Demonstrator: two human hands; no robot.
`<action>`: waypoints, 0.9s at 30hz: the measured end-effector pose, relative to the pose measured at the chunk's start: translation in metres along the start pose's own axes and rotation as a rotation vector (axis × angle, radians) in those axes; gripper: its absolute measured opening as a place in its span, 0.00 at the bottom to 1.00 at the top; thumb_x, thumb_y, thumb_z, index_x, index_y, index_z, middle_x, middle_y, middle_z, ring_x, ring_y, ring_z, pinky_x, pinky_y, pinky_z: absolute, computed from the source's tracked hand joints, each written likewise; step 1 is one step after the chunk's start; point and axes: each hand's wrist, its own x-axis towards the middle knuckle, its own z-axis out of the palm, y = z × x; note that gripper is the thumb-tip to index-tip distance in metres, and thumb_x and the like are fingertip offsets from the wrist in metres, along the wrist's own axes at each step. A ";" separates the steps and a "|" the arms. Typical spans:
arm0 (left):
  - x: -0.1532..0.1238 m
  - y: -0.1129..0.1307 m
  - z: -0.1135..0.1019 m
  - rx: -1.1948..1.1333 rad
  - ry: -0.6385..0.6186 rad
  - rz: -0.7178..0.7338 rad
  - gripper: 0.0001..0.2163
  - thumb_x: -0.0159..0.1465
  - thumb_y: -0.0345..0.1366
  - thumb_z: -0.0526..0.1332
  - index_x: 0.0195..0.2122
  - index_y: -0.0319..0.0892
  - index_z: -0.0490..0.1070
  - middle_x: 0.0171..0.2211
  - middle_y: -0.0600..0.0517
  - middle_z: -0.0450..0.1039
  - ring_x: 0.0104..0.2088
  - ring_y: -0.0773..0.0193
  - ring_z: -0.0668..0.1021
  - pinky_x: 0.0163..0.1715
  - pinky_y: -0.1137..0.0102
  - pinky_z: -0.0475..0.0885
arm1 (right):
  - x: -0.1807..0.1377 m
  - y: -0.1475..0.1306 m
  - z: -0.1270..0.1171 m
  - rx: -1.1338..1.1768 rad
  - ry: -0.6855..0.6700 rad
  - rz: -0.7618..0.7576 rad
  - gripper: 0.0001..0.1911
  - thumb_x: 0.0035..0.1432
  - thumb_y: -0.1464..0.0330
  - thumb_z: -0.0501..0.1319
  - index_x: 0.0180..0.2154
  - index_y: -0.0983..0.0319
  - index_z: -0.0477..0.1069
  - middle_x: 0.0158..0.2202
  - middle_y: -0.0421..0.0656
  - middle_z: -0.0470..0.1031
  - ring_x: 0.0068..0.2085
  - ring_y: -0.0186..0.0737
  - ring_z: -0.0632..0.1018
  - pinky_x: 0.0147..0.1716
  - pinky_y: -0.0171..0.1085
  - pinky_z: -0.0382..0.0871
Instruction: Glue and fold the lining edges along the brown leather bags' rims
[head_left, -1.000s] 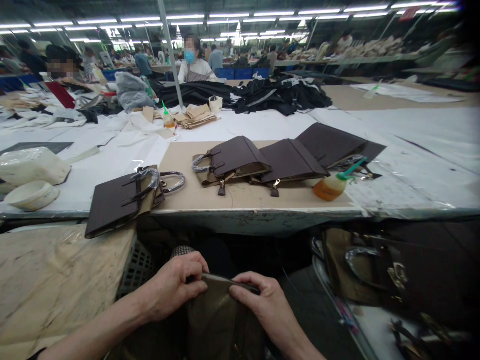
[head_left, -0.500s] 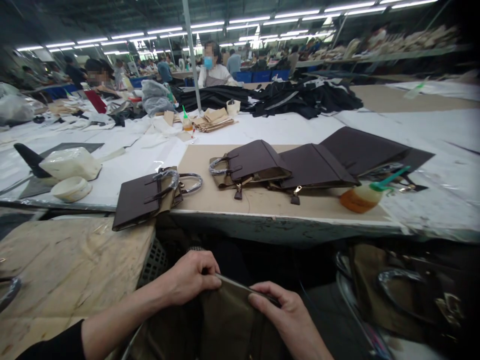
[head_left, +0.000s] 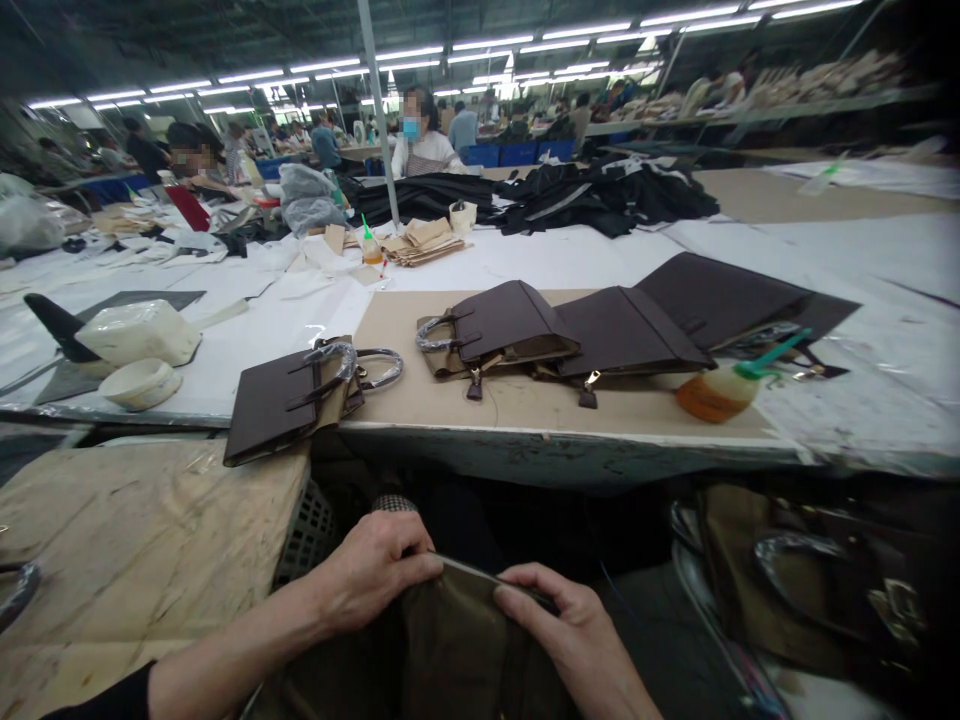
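Below the table edge, an olive-brown handbag [head_left: 472, 640] with its lining side showing lies in front of me, its lower part cut off by the frame. My left hand [head_left: 379, 560] pinches the upper edge of it between thumb and fingers. A short way to the right, my right hand [head_left: 559, 615] grips the same edge, thumb on the near face and fingers behind. The edge runs taut between both hands. On the table ahead lie a dark brown handbag [head_left: 274, 400] with wrapped handles and several more, among them a second handbag [head_left: 514, 320] with a hanging zip pull.
A glue bottle [head_left: 712, 393] with a green nozzle stands at the table's front right. Left are a white tub [head_left: 140, 384] and a tan-covered board [head_left: 142, 530]. More handbags [head_left: 795, 590] lie low right. A masked co-worker [head_left: 424, 140] stands beyond black material [head_left: 600, 195].
Both hands keep their hold on the handbag's edge and have hardly moved. The whole view has shifted very slightly; the handbags on the table stay in place.
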 end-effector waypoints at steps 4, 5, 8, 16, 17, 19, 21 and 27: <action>-0.001 0.001 -0.001 0.009 0.002 -0.025 0.10 0.65 0.38 0.61 0.28 0.40 0.74 0.29 0.54 0.74 0.32 0.66 0.75 0.33 0.75 0.64 | 0.001 0.001 0.000 0.012 0.003 0.005 0.20 0.49 0.51 0.66 0.31 0.61 0.81 0.26 0.41 0.78 0.30 0.41 0.76 0.29 0.33 0.68; -0.001 0.001 0.000 0.011 0.003 -0.023 0.10 0.66 0.38 0.61 0.28 0.40 0.74 0.29 0.55 0.74 0.32 0.66 0.75 0.32 0.75 0.63 | 0.002 0.001 0.001 0.015 0.005 0.005 0.20 0.49 0.51 0.66 0.31 0.62 0.81 0.26 0.41 0.78 0.30 0.41 0.75 0.28 0.33 0.68; -0.001 0.001 0.001 0.021 0.011 -0.018 0.11 0.66 0.38 0.61 0.28 0.40 0.74 0.28 0.55 0.74 0.31 0.66 0.74 0.31 0.75 0.63 | 0.002 0.002 0.001 0.024 0.004 0.010 0.20 0.49 0.51 0.67 0.31 0.61 0.81 0.26 0.41 0.77 0.30 0.41 0.75 0.28 0.32 0.68; 0.006 -0.002 0.006 -0.126 0.071 -0.085 0.14 0.58 0.34 0.64 0.19 0.40 0.62 0.29 0.53 0.78 0.30 0.65 0.75 0.29 0.74 0.65 | -0.002 0.006 0.003 -0.034 0.013 -0.052 0.18 0.53 0.52 0.65 0.34 0.60 0.81 0.29 0.41 0.79 0.33 0.43 0.77 0.30 0.32 0.69; 0.007 -0.002 0.007 -0.177 0.076 -0.126 0.16 0.57 0.34 0.65 0.18 0.41 0.58 0.29 0.52 0.78 0.29 0.66 0.75 0.27 0.74 0.64 | -0.002 0.007 0.003 -0.046 0.008 -0.074 0.18 0.54 0.52 0.64 0.34 0.60 0.81 0.29 0.41 0.80 0.33 0.43 0.78 0.31 0.32 0.69; 0.008 -0.003 0.007 -0.257 0.088 -0.194 0.18 0.54 0.33 0.66 0.18 0.42 0.55 0.28 0.52 0.77 0.27 0.66 0.75 0.25 0.74 0.63 | -0.004 0.009 0.005 -0.067 0.000 -0.113 0.17 0.56 0.53 0.64 0.34 0.59 0.81 0.31 0.41 0.80 0.35 0.43 0.78 0.33 0.32 0.69; 0.009 -0.002 0.006 -0.287 0.084 -0.199 0.14 0.52 0.32 0.67 0.23 0.43 0.58 0.26 0.55 0.75 0.27 0.67 0.74 0.24 0.75 0.64 | -0.005 0.009 0.006 -0.086 -0.004 -0.126 0.16 0.57 0.54 0.63 0.34 0.59 0.80 0.31 0.40 0.80 0.35 0.43 0.78 0.33 0.32 0.69; 0.009 0.010 0.002 0.113 -0.139 0.127 0.08 0.59 0.29 0.60 0.39 0.44 0.72 0.32 0.55 0.75 0.33 0.64 0.75 0.34 0.73 0.66 | -0.006 0.004 -0.001 -0.154 -0.094 -0.123 0.14 0.60 0.57 0.61 0.36 0.60 0.78 0.31 0.40 0.79 0.34 0.41 0.78 0.32 0.33 0.69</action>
